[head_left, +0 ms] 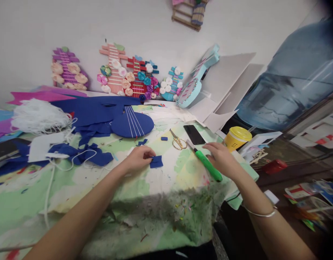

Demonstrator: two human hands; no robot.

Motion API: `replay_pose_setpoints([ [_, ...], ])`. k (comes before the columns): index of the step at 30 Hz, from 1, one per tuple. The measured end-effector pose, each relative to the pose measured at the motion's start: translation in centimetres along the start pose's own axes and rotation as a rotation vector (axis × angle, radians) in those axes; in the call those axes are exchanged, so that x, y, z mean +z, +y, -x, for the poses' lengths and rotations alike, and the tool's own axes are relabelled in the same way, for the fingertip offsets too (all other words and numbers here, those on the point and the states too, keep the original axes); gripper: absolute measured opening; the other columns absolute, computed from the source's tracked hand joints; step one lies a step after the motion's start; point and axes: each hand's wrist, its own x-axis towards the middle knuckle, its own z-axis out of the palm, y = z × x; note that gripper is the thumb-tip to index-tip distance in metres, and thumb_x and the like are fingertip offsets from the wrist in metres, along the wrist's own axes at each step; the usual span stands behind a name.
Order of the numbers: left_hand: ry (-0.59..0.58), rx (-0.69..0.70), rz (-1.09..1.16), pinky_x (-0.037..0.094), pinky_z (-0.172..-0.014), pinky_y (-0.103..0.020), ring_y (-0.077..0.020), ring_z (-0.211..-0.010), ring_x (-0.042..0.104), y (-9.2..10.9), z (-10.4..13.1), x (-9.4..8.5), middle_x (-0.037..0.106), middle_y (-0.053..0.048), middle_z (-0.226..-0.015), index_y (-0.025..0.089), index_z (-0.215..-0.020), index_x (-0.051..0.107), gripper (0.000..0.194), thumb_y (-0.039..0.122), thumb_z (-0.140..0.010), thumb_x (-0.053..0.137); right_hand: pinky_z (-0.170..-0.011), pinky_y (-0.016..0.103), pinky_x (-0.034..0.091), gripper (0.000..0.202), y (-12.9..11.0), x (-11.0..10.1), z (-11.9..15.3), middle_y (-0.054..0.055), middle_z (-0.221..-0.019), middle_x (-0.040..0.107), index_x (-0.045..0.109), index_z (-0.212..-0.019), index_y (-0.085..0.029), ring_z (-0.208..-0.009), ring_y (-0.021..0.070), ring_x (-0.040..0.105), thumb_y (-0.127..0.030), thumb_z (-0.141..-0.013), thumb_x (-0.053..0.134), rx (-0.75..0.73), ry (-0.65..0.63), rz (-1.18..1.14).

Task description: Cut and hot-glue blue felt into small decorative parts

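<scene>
My left hand (139, 159) is closed at the fingertips on the left edge of a small dark blue rectangle (156, 162), felt or paper, resting on the cloth. My right hand (220, 158) hovers beside a green-handled utility knife (208, 165), fingers stretched out and nothing visibly held. Between the hands and farther back lie gold-handled scissors (178, 141) and a tiny blue strip (164, 138). Another blue scrap (142, 142) sits just beyond my left hand. Behind it, a blue guitar-shaped piece (132, 122) has white strings across its rounded body.
A black phone (194, 134) lies near a yellow lidded tub (237, 137). White yarn (40, 117) and blue scraps (93, 154) cover the left side. Decorated guitars (116, 72) lean on the wall. A large water bottle (293, 77) stands right. The painted tablecloth (166, 209) hangs over the front edge.
</scene>
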Motion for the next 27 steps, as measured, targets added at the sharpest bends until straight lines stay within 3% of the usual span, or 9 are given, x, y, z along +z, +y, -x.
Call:
replay_pose_setpoints([
  [4, 0.027, -0.019, 0.043, 0.051, -0.068, -0.029, -0.0167, -0.075, 0.061, 0.0, 0.1, 0.1, 0.067, -0.006, -0.083, 0.016, -0.083, 0.068, 0.018, 0.017, -0.069, 0.055, -0.091, 0.037, 0.044, 0.025, -7.5, 1.8, -3.7, 0.009, -0.109, 0.066, 0.062, -0.109, -0.017, -0.103, 0.0217, 0.059, -0.020, -0.087, 0.051, -0.172, 0.000, -0.462],
  [8, 0.052, -0.016, 0.045, 0.050, -0.066, -0.029, -0.0166, -0.072, 0.061, -0.3, 0.0, 0.2, 0.066, -0.005, -0.079, 0.015, -0.086, 0.065, 0.018, 0.019, -0.070, 0.058, -0.085, 0.034, 0.046, 0.023, -11.6, 5.5, -7.1, 0.010, -0.103, 0.069, 0.066, -0.101, -0.015, -0.094, 0.0205, 0.062, -0.018, -0.079, 0.061, -0.151, -0.116, -0.693],
  [13, 0.091, -0.007, 0.042, 0.047, -0.060, -0.025, -0.0144, -0.067, 0.058, -0.5, -0.1, 0.2, 0.063, -0.002, -0.075, 0.015, -0.084, 0.061, 0.016, 0.018, -0.069, 0.060, -0.070, 0.026, 0.047, 0.021, -11.9, 8.1, -9.3, 0.003, -0.082, 0.070, 0.068, -0.086, -0.015, -0.074, 0.0141, 0.063, -0.004, -0.072, 0.057, -0.133, -0.176, -0.823],
  [20, 0.045, 0.002, 0.087, 0.047, -0.060, -0.024, -0.0130, -0.066, 0.059, -0.3, 0.0, 0.0, 0.064, -0.002, -0.075, 0.016, -0.084, 0.060, 0.015, 0.014, -0.068, 0.058, -0.070, 0.023, 0.048, 0.022, -11.0, 8.6, -9.3, 0.003, -0.082, 0.070, 0.068, -0.086, -0.013, -0.075, 0.0129, 0.063, -0.004, -0.069, 0.056, -0.181, -0.228, -0.968],
  [27, 0.052, 0.060, 0.083, 0.045, -0.060, -0.022, -0.0125, -0.066, 0.060, -0.4, 0.4, 0.0, 0.066, 0.000, -0.072, 0.016, -0.082, 0.063, 0.015, 0.013, -0.068, 0.058, -0.067, 0.023, 0.046, 0.023, -11.0, 8.7, -9.0, 0.003, -0.081, 0.068, 0.068, -0.084, -0.014, -0.073, 0.0125, 0.061, -0.003, -0.068, 0.056, -0.212, -0.189, -1.013],
])
